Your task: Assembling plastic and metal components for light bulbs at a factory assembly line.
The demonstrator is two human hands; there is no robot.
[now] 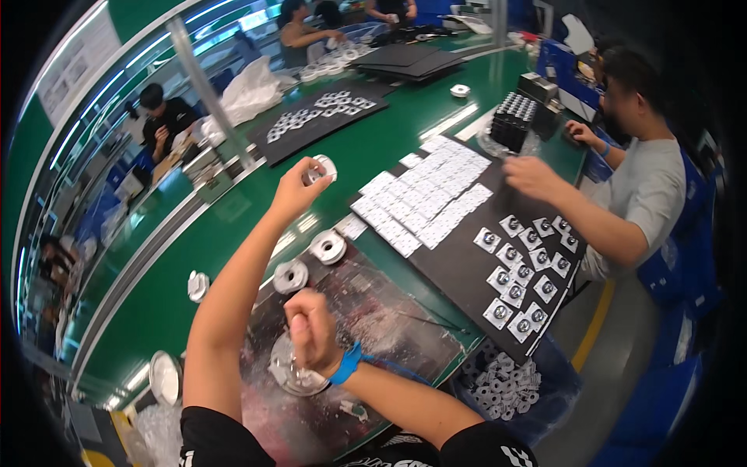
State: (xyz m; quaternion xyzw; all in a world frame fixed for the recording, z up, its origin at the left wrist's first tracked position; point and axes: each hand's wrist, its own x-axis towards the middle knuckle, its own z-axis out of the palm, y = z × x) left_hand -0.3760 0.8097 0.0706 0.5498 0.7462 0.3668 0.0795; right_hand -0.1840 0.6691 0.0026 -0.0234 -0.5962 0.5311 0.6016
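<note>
My left hand (294, 189) is stretched out over the green table (233, 233) and holds up a small round white spool (320, 167) between its fingertips. My right hand (311, 331) is closed in a fist above a round metal part (292, 373) that lies on a dark work mat (389, 319); whether it grips anything small I cannot see. A blue band (346, 363) circles the right wrist. Two more white spools (291, 275) (329, 246) lie on the mat's far edge.
A person in a grey shirt (646, 194) works at right over a black tray (467, 272) with rows of white square parts (424, 198) and parts with metal centres (521, 272). A blue bin (506, 381) of white parts stands below. Other people sit at the far end.
</note>
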